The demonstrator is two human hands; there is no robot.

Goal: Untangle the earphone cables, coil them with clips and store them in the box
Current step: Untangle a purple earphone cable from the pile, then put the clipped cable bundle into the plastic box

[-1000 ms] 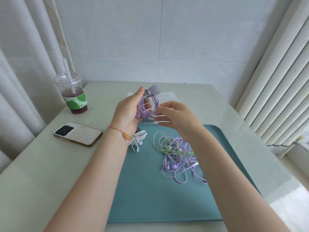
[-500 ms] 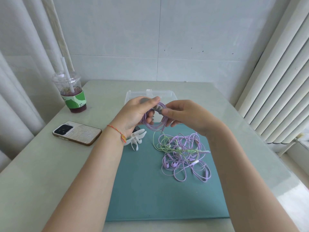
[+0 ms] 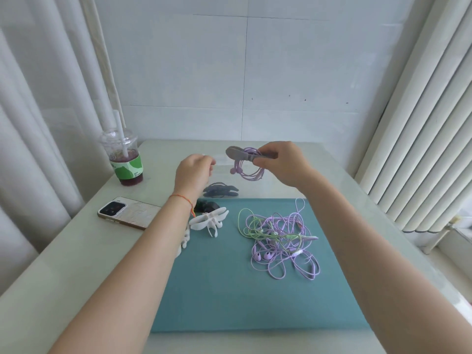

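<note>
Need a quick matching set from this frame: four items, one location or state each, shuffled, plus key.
1. coiled purple earphones
2. tangled cables
3. phone
4. drink cup

A. lying on the teal mat
B. far left of the table, straw in the lid
C. held up by the right hand, grey clip on
D. flat on the table, left of the mat

Pairs: 1-C, 2-A, 3-D, 4-B

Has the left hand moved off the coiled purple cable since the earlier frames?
Yes. The left hand has let go and drawn left toward the drink cup; only the right hand holds the coiled cable.
</note>
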